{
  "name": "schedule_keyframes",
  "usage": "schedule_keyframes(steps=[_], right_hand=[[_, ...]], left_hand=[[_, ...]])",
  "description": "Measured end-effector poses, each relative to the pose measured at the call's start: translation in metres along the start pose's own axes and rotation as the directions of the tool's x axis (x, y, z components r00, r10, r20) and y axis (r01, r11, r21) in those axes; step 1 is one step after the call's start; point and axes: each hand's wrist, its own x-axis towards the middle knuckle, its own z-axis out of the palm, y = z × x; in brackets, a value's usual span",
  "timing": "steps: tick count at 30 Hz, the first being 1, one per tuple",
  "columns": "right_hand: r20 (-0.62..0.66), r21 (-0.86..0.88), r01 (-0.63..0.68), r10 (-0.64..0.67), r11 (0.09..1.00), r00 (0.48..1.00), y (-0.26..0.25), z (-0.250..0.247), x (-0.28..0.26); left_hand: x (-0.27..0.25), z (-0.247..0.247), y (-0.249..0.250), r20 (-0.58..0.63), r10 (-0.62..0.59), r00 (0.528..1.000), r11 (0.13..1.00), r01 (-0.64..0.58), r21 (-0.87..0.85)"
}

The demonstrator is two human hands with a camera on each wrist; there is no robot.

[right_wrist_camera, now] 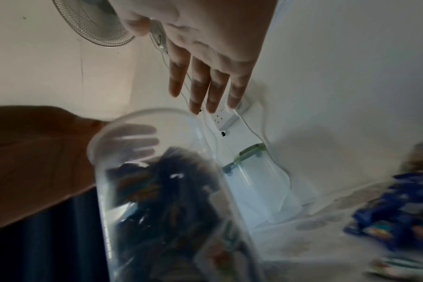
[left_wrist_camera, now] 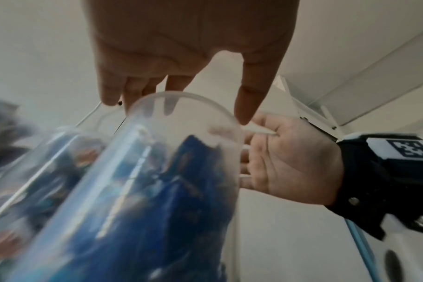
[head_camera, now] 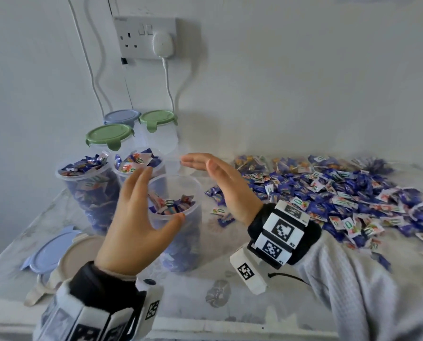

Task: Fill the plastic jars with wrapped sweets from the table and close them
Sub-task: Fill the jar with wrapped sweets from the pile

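Nearest us, at the desk's [head_camera: 230,303] front-left corner, two loose lids lie overlapping: a pale blue lid [head_camera: 45,252] and a cream lid [head_camera: 82,252] with a clip tab pointing to the front edge.

Just behind them we see our left hand [head_camera: 134,225], fingers straight and spread, thumb out, holding nothing; it hovers at the left side of the near jar [head_camera: 180,232]. Our right hand [head_camera: 220,183] is flat and empty too, fingers together, on the jar's right side above rim height. From the wrist views neither hand seems to touch the jar, though blur leaves that unsure.

The near jar is a tall clear plastic cylinder, lidless, standing upright. Blue-wrapped sweets fill it to a little below the rim; some pink-and-white wrappers show on top.

Behind it, toward the left edge, stand two more open jars, the left jar [head_camera: 87,183] and the middle jar [head_camera: 139,163], both heaped above their rims with the same sweets.

Farther back against the wall, three closed jars: a green-lidded jar [head_camera: 109,136], a second green-lidded jar [head_camera: 158,119], a blue-lidded jar [head_camera: 121,116]. They look empty.

Across the right half of the desk, a wide pile of sweets [head_camera: 328,195] reaches toward the back-right corner, mostly blue wrappers, with white-and-pink ends.

On the wall, a socket [head_camera: 144,35] with a white plug [head_camera: 163,44].
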Motion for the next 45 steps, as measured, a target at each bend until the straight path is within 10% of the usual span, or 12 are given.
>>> schedule_keyframes(steps=[7, 12, 16, 22, 27, 37, 45], right_hand=[[-0.005, -0.368, -0.320, 0.342, 0.873, 0.940, 0.018, -0.127, -0.050], [0.029, -0.811, -0.379, 0.678, 0.446, 0.735, 0.045, -0.236, -0.096], [0.004, -0.912, -0.342, 0.839, 0.227, 0.544, 0.061, -0.291, -0.127], [0.111, -0.915, -0.302, 0.887, 0.268, 0.448, 0.067, -0.305, -0.157], [0.133, -0.936, -0.214, 0.844, 0.280, 0.520, 0.067, -0.297, -0.170], [0.180, -0.892, -0.254, 0.809, 0.374, 0.560, 0.075, -0.305, -0.155], [0.118, -0.835, -0.330, 0.729, 0.441, 0.674, 0.076, -0.312, -0.150]], left_hand=[[0.020, 0.065, 0.082, -0.172, 0.353, 0.919, 0.934, -0.356, 0.017], [0.050, 0.176, 0.098, 0.262, 0.215, 0.941, 0.976, -0.195, -0.101], [0.081, 0.245, 0.100, 0.658, -0.087, 0.748, 0.973, -0.078, 0.218], [0.098, 0.293, 0.109, 0.795, -0.283, 0.536, 0.896, -0.149, 0.419], [0.076, 0.318, 0.127, 0.807, -0.323, 0.495, 0.832, -0.258, 0.491], [0.060, 0.334, 0.137, 0.664, -0.280, 0.693, 0.709, -0.316, 0.630], [0.085, 0.324, 0.137, 0.740, -0.220, 0.636, 0.896, -0.168, 0.411]])
